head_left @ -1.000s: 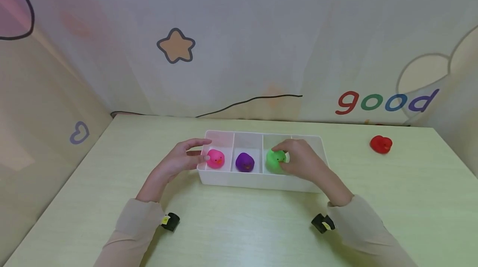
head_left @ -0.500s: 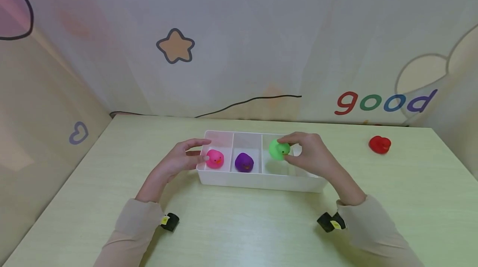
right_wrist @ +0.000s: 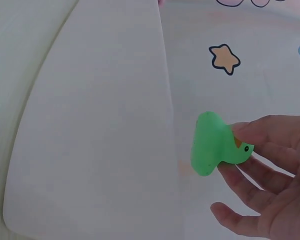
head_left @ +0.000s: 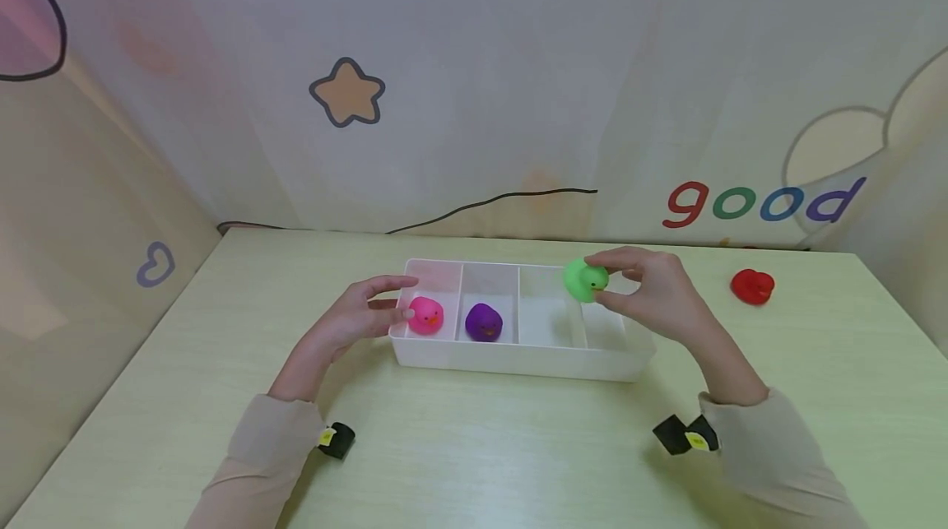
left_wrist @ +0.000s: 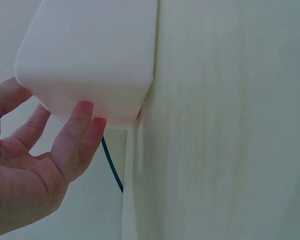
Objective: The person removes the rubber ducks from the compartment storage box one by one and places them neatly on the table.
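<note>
A white divided box [head_left: 518, 360] stands on the table; a pink rubber duck [head_left: 426, 315] sits in its leftmost compartment and a purple one, a second rubber duck [head_left: 484, 322], in the compartment beside it. My left hand [head_left: 374, 307] grips the box's left end. In the left wrist view, two fingertips [left_wrist: 82, 112] press the outside of the end wall while others reach up to the rim. My right hand [head_left: 655, 290] pinches a green rubber duck [right_wrist: 210, 144] between thumb and fingers, raised above the right part of the box. Its beak is partly covered by the thumb.
A red duck-like toy [head_left: 753, 287] lies on the table at the back right, beyond the right hand. A printed cloth backdrop [head_left: 474, 101] rises behind the table's far edge and along both sides.
My right hand has lifted the green rubber duck out of the third compartment and carried it up and to the right. The left hand and the box have hardly moved.
</note>
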Motion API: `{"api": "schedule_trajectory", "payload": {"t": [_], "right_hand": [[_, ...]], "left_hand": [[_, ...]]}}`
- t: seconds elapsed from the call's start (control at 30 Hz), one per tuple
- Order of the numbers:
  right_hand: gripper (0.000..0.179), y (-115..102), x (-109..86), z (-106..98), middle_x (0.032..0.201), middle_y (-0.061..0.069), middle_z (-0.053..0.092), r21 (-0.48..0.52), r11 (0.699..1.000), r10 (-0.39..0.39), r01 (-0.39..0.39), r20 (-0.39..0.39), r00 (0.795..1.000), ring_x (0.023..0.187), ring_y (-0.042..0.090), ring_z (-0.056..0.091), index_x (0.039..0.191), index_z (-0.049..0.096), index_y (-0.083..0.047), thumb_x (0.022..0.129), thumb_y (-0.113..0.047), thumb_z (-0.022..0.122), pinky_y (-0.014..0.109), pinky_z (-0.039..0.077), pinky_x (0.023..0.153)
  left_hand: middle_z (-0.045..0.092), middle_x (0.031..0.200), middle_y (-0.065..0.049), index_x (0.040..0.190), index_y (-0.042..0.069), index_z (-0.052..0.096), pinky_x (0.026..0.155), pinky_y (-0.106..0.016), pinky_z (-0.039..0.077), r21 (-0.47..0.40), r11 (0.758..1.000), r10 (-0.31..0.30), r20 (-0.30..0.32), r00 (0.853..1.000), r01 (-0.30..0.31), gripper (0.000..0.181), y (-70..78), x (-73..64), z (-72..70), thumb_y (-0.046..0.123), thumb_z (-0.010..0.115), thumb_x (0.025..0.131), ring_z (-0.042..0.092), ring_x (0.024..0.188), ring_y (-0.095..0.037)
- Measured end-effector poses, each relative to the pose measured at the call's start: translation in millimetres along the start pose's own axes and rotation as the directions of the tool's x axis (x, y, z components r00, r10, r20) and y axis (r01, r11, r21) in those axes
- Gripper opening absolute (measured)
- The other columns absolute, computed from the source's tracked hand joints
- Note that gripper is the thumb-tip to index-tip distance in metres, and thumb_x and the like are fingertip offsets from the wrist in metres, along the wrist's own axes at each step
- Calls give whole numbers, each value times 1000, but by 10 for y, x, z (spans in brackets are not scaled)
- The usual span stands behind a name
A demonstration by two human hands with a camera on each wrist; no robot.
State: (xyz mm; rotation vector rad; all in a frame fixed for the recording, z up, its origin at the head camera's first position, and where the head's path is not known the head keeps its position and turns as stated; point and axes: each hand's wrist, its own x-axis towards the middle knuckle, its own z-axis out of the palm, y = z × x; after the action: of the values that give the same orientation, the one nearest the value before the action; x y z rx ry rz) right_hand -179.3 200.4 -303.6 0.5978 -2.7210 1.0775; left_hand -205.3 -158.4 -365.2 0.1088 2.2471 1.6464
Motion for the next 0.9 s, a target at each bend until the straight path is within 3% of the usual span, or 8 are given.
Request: {"api": "schedule_trajectory", "payload": {"t": [0.27,0.4,0.53,0.63,0.77,0.9], "right_hand": [[40,119,-90,-209,111,19,61,25,997,73,-72,-44,996,99,34,56,114,61,2,75,0,71,50,45,86],[39,209,-135,-286,110,18,62,18,997,81,-80,-79,994,100,32,59,113,62,2,75,-1,71,32,48,83],[38,319,-176,-359,107,18,63,26,996,90,-87,-116,989,90,6,62,112,63,3,75,-1,72,11,45,76],[37,404,-215,-421,102,4,64,47,994,100,-94,-141,985,84,-12,54,111,63,4,75,0,71,6,44,72],[37,518,-272,-504,97,-18,55,68,991,127,-117,-159,979,83,-15,52,111,62,6,76,-2,71,6,45,71],[39,624,-326,-588,99,-23,50,71,987,156,-145,-180,971,82,-16,52,112,60,8,77,-5,71,7,46,68]], "left_hand": [[38,136,-13,131,10,48,87,-41,47,-6,1000,20,12,1000,-20,51,-14,10,-9,13,65,83,43,119,-35],[38,136,-13,131,9,47,87,-41,47,-12,999,31,19,999,-31,52,-15,3,-12,13,66,83,44,118,-35],[39,136,-13,131,9,47,88,-42,46,-12,999,38,22,999,-38,52,-11,-9,-14,13,65,83,45,118,-35],[39,136,-13,131,9,47,89,-43,46,-10,999,42,23,999,-42,51,-9,-13,-15,12,65,83,44,118,-35],[38,136,-13,131,9,47,89,-43,46,-5,999,38,22,999,-38,51,-8,-12,-14,13,65,83,44,119,-35],[38,137,-13,131,10,47,89,-43,46,-4,999,35,21,999,-35,51,-4,-14,-13,13,65,83,43,120,-36]]}}
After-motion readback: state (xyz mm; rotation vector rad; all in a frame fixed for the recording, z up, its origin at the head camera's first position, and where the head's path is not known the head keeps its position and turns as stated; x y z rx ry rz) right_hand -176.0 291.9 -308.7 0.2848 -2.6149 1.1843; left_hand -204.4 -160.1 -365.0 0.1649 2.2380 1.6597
